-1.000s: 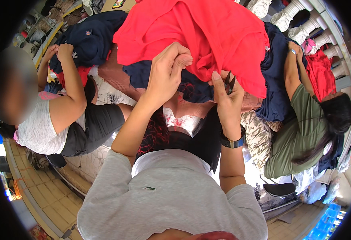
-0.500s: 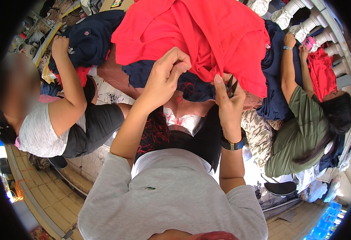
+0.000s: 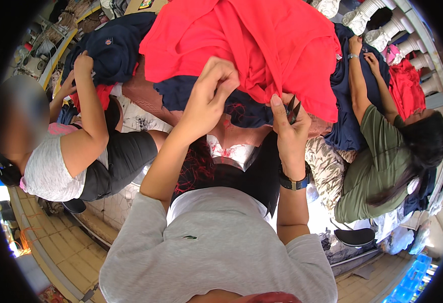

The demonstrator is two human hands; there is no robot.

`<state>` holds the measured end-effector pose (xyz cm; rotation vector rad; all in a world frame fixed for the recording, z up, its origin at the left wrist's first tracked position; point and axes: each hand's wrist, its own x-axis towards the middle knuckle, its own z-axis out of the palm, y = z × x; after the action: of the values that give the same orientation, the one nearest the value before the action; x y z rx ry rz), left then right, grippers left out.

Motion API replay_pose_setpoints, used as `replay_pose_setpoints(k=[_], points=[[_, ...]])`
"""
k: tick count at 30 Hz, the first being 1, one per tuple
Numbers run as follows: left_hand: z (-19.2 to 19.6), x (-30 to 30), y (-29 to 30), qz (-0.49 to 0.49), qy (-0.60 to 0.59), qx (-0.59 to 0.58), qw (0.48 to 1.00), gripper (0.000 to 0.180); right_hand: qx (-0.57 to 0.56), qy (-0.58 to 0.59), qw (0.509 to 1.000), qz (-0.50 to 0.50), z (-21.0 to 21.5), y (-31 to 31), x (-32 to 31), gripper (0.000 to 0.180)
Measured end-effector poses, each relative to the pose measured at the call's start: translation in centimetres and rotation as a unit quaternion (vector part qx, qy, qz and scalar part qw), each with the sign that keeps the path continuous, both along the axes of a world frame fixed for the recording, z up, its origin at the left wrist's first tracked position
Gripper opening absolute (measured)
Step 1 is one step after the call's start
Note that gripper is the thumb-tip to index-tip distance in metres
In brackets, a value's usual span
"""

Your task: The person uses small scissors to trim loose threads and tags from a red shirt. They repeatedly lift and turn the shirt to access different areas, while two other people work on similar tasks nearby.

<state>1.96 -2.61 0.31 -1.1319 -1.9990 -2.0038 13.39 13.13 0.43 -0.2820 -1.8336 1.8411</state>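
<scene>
A large red garment (image 3: 196,40) lies heaped in folds in front of me, over dark navy cloth (image 3: 173,92). My right hand (image 3: 291,126) pinches the red cloth's near edge between thumb and finger. That same hand also holds small dark thread snips (image 3: 293,106), their pointed blades sticking up beside the fingers. Left of it, my left hand (image 3: 209,98) is raised at the near side of the red garment, fingers curled in a pinch. What it holds, if anything, is too small to make out. Loose red threads (image 3: 236,112) cling to the navy cloth below.
Close on my left sits a co-worker (image 3: 60,156), handling a navy garment (image 3: 108,48). Another co-worker in a green shirt (image 3: 383,177) reaches over navy cloth (image 3: 350,91) on my right. White balusters (image 3: 363,17) line the far right; red cloth (image 3: 407,86) lies beside them.
My left hand has shifted very slightly up and left; my right hand stays at the cloth edge. The left co-worker's hands have lowered, and the right co-worker's hands have moved left.
</scene>
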Motion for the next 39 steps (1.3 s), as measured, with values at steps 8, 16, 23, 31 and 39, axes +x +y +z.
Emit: replay_pose_setpoints(k=[8, 16, 23, 31, 39], points=[[0.8, 3.5, -1.6, 0.005, 0.106, -0.08, 0.991, 0.024, -0.035, 0.01, 0.999, 0.024, 0.4, 0.1, -0.5, 0.02], [1.5, 2.2, 1.6, 0.084, 0.202, -0.099, 0.971, 0.036, -0.004, 0.048, 0.999, 0.025, 3.0, -0.3, -0.8, 0.015], [2.5, 2.6, 1.1, 0.072, 0.161, -0.063, 0.982, 0.024, 0.269, 0.022, 0.962, 0.041, 5.9, 0.6, -0.4, 0.026], [2.5, 2.7, 0.4, 0.099, 0.142, -0.031, 0.984, 0.029, 0.336, 0.127, 0.933, 0.019, 4.6, 0.3, -1.8, 0.02], [2.4, 3.1, 0.7, 0.158, 0.183, -0.035, 0.97, 0.028, 0.237, 0.195, 0.952, -0.005, 1.3, 0.2, -2.6, 0.018]])
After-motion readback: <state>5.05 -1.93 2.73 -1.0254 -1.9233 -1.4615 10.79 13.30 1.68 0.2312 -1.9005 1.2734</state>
